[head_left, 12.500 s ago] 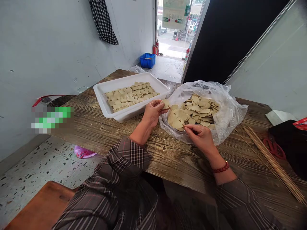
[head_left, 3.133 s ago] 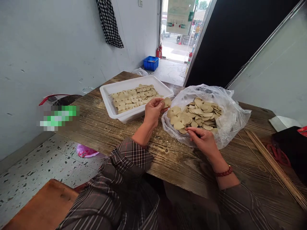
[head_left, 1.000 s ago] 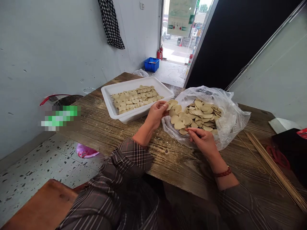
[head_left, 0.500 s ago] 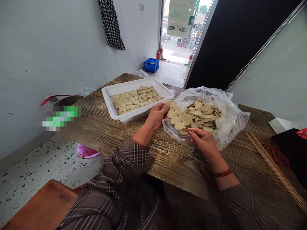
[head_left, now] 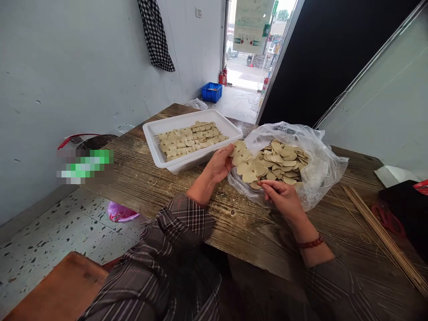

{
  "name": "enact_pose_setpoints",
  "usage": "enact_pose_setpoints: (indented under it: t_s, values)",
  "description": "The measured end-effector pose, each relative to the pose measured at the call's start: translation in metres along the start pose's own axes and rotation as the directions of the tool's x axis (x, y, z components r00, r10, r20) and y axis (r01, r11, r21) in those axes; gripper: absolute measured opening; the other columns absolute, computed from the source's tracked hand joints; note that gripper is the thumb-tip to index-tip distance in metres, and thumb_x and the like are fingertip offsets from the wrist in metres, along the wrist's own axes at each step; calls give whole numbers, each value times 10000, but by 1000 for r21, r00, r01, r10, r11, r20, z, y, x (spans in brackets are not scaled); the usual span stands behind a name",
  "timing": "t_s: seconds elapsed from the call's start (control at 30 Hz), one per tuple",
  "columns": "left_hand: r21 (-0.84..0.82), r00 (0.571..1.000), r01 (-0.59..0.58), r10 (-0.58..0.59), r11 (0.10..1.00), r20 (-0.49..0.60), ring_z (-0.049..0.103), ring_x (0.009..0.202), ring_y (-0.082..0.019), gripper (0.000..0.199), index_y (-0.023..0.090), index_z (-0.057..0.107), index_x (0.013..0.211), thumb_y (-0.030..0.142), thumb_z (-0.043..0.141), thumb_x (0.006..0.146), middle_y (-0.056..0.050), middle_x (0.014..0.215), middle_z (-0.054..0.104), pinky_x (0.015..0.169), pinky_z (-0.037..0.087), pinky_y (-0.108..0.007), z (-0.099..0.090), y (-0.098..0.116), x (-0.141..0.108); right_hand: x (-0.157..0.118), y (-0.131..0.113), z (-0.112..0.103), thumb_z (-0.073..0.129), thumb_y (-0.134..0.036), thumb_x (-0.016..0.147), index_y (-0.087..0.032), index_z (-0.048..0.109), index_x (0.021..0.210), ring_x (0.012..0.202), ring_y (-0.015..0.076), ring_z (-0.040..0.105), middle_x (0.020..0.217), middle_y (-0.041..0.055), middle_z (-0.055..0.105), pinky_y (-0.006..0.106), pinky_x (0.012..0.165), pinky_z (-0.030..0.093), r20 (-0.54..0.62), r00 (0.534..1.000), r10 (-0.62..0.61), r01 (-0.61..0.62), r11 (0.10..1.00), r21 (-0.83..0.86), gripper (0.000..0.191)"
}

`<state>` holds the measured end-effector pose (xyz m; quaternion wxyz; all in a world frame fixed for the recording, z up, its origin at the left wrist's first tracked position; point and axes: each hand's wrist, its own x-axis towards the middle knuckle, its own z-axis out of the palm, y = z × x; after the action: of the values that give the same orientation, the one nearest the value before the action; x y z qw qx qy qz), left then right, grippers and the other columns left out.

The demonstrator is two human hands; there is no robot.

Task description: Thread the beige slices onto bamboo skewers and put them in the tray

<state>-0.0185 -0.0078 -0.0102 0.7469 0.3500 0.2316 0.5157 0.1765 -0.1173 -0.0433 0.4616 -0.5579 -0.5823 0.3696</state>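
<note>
Between my two hands hangs a skewer of flat beige slices, threaded in an overlapping row. My left hand is closed at the row's upper end, with its fingertips at the edge slice. The thumb and fingers of my right hand pinch the thin stick at the lower end. Just behind the row, loose beige slices lie piled in an open clear plastic bag. To the left, a white tray holds several finished-looking skewers of slices laid side by side.
A bundle of bare wooden sticks lies on the wooden table at the right, near a black object and dark red scissor-like handles. A blue crate stands on the floor by the doorway. An orange-brown stool is at lower left.
My left hand has shifted slightly at the upper end of the row and its thumb position differs. My right hand keeps its pinch on the stick, almost unmoved.
</note>
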Motion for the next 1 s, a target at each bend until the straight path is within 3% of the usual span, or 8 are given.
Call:
enact_pose_setpoints:
  t_s: [0.17, 0.5, 0.83, 1.0]
  values:
    - [11, 1000, 11, -12, 1000, 26, 687, 971, -209, 202, 120, 689, 947, 272, 676, 814, -99, 923, 739, 847, 559, -296, 7, 1, -4, 0, -1, 1, 608, -445, 846, -161, 780, 970, 483, 109, 473, 541, 6, 606, 229, 461, 363, 2, 998, -55, 55, 994, -99, 354]
    - [35, 999, -12, 14, 999, -51, 695, 941, -216, 206, 127, 687, 879, 299, 721, 771, -86, 852, 736, 804, 568, -292, 4, -1, -1, 1, -2, 4, 594, -419, 843, -169, 775, 937, 506, 137, 556, 548, 8, 640, 248, 504, 439, -50, 993, -107, 94, 974, -204, 322]
    - [66, 1000, -9, 9, 998, -10, 693, 909, -219, 263, 132, 684, 889, 319, 763, 722, -75, 832, 732, 761, 565, -287, 8, -7, -3, 0, 6, 7, 546, -398, 894, -180, 764, 943, 504, 155, 581, 605, 24, 684, 267, 519, 441, -71, 986, -149, 121, 945, -305, 312]
    - [63, 999, 11, -8, 998, -44, 697, 876, -206, 226, 134, 687, 880, 299, 750, 738, -67, 810, 726, 748, 561, -273, 6, -9, -1, -1, 4, 9, 543, -374, 895, -205, 761, 933, 614, 189, 659, 748, 47, 746, 300, 614, 505, -91, 967, -239, 192, 913, -360, 278]
